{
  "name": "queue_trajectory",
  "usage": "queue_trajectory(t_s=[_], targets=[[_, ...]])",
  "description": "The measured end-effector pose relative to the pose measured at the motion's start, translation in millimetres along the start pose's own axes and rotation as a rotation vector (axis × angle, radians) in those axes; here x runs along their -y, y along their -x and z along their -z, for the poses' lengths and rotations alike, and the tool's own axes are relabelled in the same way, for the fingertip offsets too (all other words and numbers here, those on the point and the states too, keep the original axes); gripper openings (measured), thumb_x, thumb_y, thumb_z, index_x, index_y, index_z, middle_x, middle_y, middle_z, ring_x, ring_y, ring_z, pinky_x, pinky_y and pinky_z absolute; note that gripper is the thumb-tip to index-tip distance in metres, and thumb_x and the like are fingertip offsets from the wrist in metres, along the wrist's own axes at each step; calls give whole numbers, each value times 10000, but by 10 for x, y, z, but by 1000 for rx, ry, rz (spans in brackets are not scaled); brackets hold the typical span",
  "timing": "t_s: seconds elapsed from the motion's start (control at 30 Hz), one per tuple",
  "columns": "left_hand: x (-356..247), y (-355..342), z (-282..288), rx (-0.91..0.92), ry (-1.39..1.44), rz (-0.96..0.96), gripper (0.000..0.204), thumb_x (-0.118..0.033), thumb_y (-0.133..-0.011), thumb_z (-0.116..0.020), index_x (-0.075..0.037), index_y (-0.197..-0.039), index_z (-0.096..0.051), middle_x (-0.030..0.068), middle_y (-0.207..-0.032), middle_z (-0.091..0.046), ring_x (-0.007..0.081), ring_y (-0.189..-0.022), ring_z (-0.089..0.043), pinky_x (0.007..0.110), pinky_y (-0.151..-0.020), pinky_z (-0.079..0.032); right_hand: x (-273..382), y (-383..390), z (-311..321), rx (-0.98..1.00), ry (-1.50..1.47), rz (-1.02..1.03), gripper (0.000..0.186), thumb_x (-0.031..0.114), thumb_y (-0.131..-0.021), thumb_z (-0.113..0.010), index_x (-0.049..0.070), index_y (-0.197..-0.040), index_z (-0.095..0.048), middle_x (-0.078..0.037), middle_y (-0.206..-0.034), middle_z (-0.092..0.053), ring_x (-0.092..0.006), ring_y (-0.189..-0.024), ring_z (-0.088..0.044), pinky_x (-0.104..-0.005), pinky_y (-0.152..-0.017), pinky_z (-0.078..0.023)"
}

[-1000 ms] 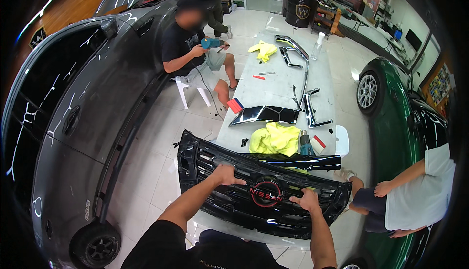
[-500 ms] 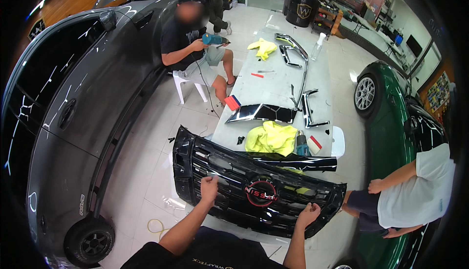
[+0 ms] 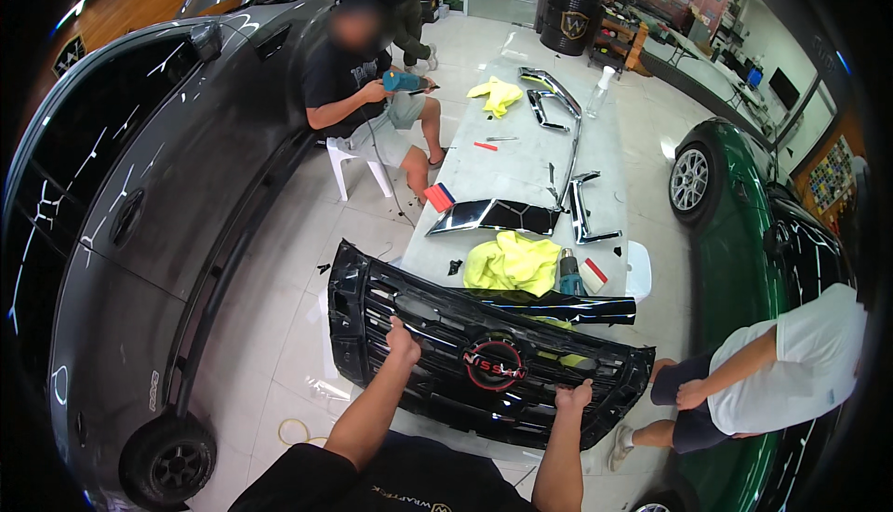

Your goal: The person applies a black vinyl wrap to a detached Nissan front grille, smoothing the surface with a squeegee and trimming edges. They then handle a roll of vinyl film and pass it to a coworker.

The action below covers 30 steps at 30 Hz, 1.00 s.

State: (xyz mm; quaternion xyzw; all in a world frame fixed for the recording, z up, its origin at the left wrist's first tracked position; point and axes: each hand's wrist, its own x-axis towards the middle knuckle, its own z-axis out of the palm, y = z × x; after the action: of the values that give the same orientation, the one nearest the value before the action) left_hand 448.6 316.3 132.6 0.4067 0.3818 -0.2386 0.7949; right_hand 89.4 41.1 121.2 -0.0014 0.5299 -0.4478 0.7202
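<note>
A large glossy black car grille (image 3: 441, 370), with a round red-edged emblem (image 3: 495, 364) in its middle, spans the near end of the long table. My left hand (image 3: 403, 342) is closed on one of its slats, left of the emblem. To the right of the emblem, my right hand (image 3: 573, 395) grips a lower slat, thumb on top. What lies beneath the grille is mostly hidden. Just beyond it rests a glossy black strip (image 3: 595, 309), beside a crumpled yellow cloth (image 3: 510, 264) and a teal heat gun (image 3: 569, 272).
Chrome trim (image 3: 495, 215), red squeegees (image 3: 439, 198) and a spray bottle (image 3: 601, 92) lie or stand on the table (image 3: 521, 163). A seated person (image 3: 349, 75) holds another heat gun (image 3: 406, 81). Cars flank both sides; a person in white (image 3: 786, 363) stands at right.
My left hand has shifted slightly up along the slats, and my right hand has moved left and closed on a slat. The person in white has shifted left, showing a foot.
</note>
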Motion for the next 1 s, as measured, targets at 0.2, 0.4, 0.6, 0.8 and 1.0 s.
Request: queue_trajectory(t_s=[0.2, 0.4, 0.6, 0.8, 1.0], targets=[[200, -194, 27, -1, 13, -138, 562, -437, -1158, -474, 76, -1358, -589, 132, -1302, -682, 249, -1140, -641, 397, -1066, -507, -100, 26, 28, -23, -33, 66, 581, 521, -1126, -487, 93, -1520, -501, -172, -1518, -531, -381, -1350, -539, -630, -1175, -413], [226, -97, -88, -138, -63, -240, 612, -478, -1149, -479, 94, -1333, -593, 149, -1260, -680, 241, -1099, -632, 384, -1015, -515, -128, 56, -14, -77, 11, 104, 574, 539, -1111, -514, 96, -1475, -539, -153, -1452, -571, -341, -1296, -565, -590, -1175, -422], [142, -8, -44, -57, -49, -106, 524, -458, -1157, -452, -10, -1389, -592, 115, -1412, -648, 305, -1228, -642, 560, -1111, -484, -77, 5, 150, 72, 31, 34, 628, 585, -1089, -534, 66, -1443, -547, -143, -1454, -557, -320, -1294, -541, -560, -1186, -355], [123, -61, 154, 113, -93, -80, 516, -520, -1147, -442, -55, -1277, -626, 104, -1250, -686, 294, -1036, -639, 532, -924, -494, -33, 28, 260, 139, -17, -74, 719, 602, -1102, -465, 8, -1506, -447, -163, -1520, -468, -332, -1407, -453, -529, -1273, -235], [33, 39, 186, 214, -92, -86, 586, -551, -1123, -489, -44, -1405, -570, 125, -1373, -644, 316, -1192, -635, 552, -1027, -490, -45, 210, 284, 147, -20, -77, 726, 478, -1133, -432, -72, -1584, -286, -261, -1680, -297, -434, -1570, -301, -610, -1302, -218]])
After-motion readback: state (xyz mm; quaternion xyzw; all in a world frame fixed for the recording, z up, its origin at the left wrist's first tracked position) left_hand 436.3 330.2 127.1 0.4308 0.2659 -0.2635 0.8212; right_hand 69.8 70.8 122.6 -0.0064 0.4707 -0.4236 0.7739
